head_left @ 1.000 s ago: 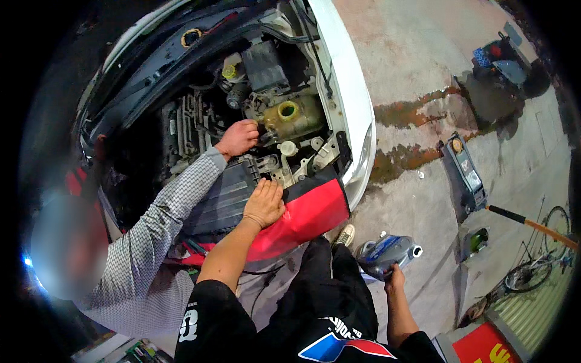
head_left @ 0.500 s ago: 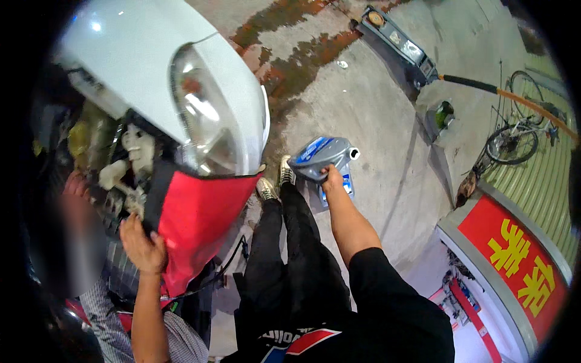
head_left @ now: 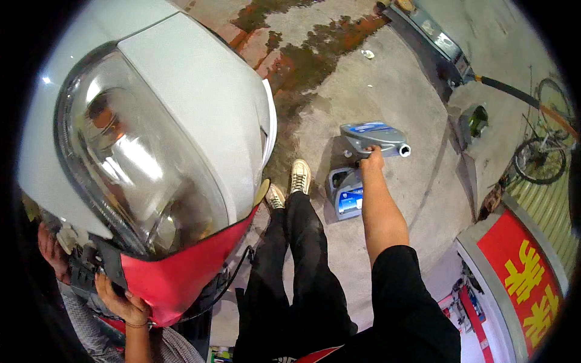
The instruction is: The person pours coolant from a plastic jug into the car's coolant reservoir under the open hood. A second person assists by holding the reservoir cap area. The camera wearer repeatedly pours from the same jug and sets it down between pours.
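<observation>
My right hand (head_left: 372, 159) is closed on the handle of a grey plastic jug (head_left: 368, 134) with a blue label. Its pale spout points right; whether the jug touches the ground I cannot tell. Just beside it a similar grey jug (head_left: 336, 179) stands on the concrete, partly behind my wrist. My left hand (head_left: 124, 304) rests, fingers stretched out, at the dark edge of a red cover (head_left: 187, 272) draped over the front of a white car (head_left: 206, 91). Close by, another person's hand (head_left: 53, 251) reaches into the engine bay at the far left.
The car's large headlight (head_left: 145, 157) fills the left. A floor jack (head_left: 433, 36) with a long handle lies at the far right, near a green bottle-like object (head_left: 477, 121) and a bicycle (head_left: 538, 160). A red sign (head_left: 520, 272) stands at lower right. Wet stains (head_left: 321, 54) mark the ground.
My right hand has carried the jug right, away from my feet, uncovering more of the standing jug. My left hand stays by the red cover. The view has shifted, bringing the headlight closer.
</observation>
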{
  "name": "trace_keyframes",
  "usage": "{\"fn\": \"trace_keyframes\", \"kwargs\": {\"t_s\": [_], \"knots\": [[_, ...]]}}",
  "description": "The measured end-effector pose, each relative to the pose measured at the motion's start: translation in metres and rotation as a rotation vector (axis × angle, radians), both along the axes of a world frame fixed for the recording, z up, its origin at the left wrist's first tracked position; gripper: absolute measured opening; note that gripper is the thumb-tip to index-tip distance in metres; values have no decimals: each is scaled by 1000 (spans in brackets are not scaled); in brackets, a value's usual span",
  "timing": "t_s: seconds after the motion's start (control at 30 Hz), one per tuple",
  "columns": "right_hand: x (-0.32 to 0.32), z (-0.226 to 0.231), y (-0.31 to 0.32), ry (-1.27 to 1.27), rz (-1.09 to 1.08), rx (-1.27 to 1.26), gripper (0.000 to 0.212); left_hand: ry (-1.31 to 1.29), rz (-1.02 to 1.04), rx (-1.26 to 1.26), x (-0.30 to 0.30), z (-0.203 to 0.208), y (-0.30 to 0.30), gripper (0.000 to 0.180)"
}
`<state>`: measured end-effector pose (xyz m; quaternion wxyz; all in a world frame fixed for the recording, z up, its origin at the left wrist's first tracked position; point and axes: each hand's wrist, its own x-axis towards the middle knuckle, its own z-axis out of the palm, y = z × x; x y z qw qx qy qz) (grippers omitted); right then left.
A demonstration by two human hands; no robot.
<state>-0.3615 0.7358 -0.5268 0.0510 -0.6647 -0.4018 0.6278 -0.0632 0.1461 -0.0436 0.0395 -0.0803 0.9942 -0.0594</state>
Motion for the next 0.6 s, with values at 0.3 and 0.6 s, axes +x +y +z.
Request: {"fn": "trace_keyframes", "kwargs": {"t_s": [0.3,0.6], "knots": [[-43,-43,-26,-24,-12,36,49,-42,44,9,4,14,7,62],[-52,-97,99,-11,331,-725,49,77,-72,110,-41,-10,8,55]]}}
